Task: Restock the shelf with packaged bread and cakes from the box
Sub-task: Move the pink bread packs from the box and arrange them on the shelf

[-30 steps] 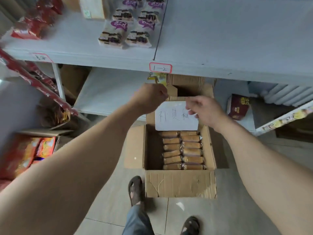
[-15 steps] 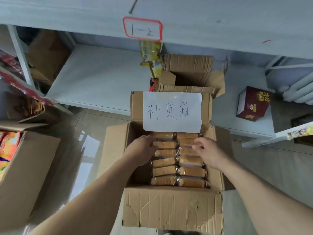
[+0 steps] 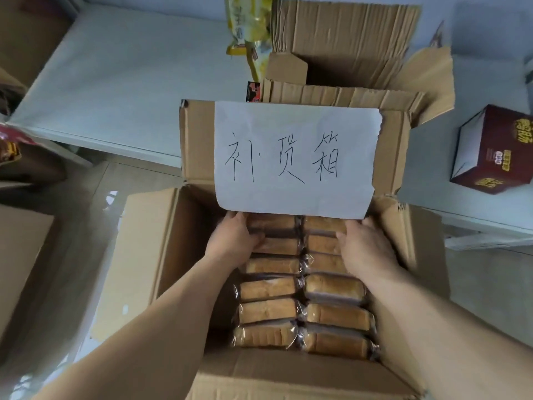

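Note:
An open cardboard box (image 3: 150, 255) stands on the floor below me, with a white handwritten paper sign (image 3: 297, 157) on its far flap. Inside lie two columns of clear-wrapped bread packs (image 3: 271, 311), several in each. My left hand (image 3: 233, 243) is in the box at the far left, fingers curled around the far packs of the left column. My right hand (image 3: 366, 249) grips the far packs of the right column (image 3: 323, 226) from the right side. The sign hides the farthest packs.
The low white shelf (image 3: 121, 82) lies behind the box. On it stand a second open carton (image 3: 346, 47), a yellow snack bag (image 3: 248, 24) and a dark red box (image 3: 496, 151). Another carton (image 3: 20, 255) stands at the left.
My head has dropped from the upper shelf towards the box. Both hands left the sign flap, went down into the box, and now close on the far bread packs.

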